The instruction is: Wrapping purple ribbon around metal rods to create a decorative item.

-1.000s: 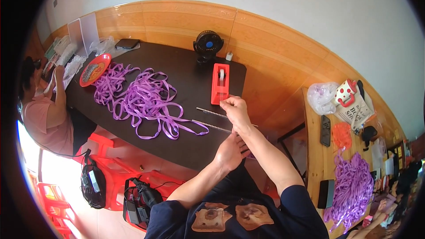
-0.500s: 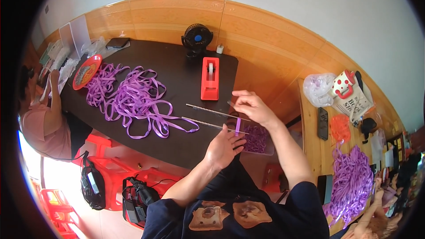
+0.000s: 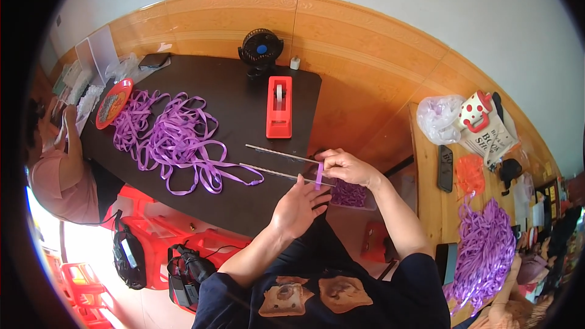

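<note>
Two thin metal rods [image 3: 280,153] stick out past the right edge of the dark table, side by side. A short loop of purple ribbon [image 3: 319,176] spans their free ends. My right hand [image 3: 350,169] has its thumb and fingers pinched together at the loop's far end, by the far rod. Palm up, my left hand [image 3: 297,208] lies just below the near rod, fingers stretched out and thumb beside the rod and loop. Below the rod ends, a clear bin [image 3: 356,207] holds many small purple ribbon pieces. A tangled heap of purple ribbon [image 3: 180,137] covers the table's left part.
A red tape dispenser [image 3: 279,127] and black fan [image 3: 261,49] stand on the dark table. A red plate [image 3: 129,88] rests at its left end, near a person in pink [image 3: 64,173]. On the right, a wooden table [image 3: 428,201] bears more purple ribbon [image 3: 481,250], a phone and bags.
My right hand has come down toward me, and its parted fingers have closed at the ribbon loop. My left hand stays open below the rods. The whole view has shifted slightly.
</note>
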`<state>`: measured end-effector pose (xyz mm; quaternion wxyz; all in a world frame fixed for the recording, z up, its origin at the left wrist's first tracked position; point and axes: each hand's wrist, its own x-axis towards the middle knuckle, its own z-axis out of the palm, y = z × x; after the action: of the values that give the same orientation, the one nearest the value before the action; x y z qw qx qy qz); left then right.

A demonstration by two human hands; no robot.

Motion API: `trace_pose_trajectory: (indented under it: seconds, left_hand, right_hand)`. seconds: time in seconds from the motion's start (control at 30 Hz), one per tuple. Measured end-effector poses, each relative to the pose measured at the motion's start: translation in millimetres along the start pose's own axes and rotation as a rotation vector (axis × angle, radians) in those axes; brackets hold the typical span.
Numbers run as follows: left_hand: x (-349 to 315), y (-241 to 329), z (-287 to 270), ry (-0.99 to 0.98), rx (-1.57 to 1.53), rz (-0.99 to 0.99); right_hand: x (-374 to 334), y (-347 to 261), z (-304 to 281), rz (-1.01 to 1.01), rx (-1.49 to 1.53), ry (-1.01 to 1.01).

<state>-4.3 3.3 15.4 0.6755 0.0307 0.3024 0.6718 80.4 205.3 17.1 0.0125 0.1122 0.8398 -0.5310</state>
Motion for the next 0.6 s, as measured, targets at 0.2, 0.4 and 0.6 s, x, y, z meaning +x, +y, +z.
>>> trace_pose_trajectory:
  seconds: [0.2, 0.4, 0.6]
  left_hand:
    - [-0.2, -0.1, 0.3, -0.005, 0.006, 0.010]
    - [-1.0, -0.7, 0.7, 0.000, 0.007, 0.012]
    - [-0.9, 0.0, 2.9, 0.011, 0.000, 0.012]
  right_hand:
    - [1.6, 2.0, -0.4, -0.029, -0.062, 0.025]
    - [2.6, 1.9, 4.2, -0.041, -0.134, 0.091]
    - [6.4, 3.2, 16.3, -0.023, -0.237, 0.254]
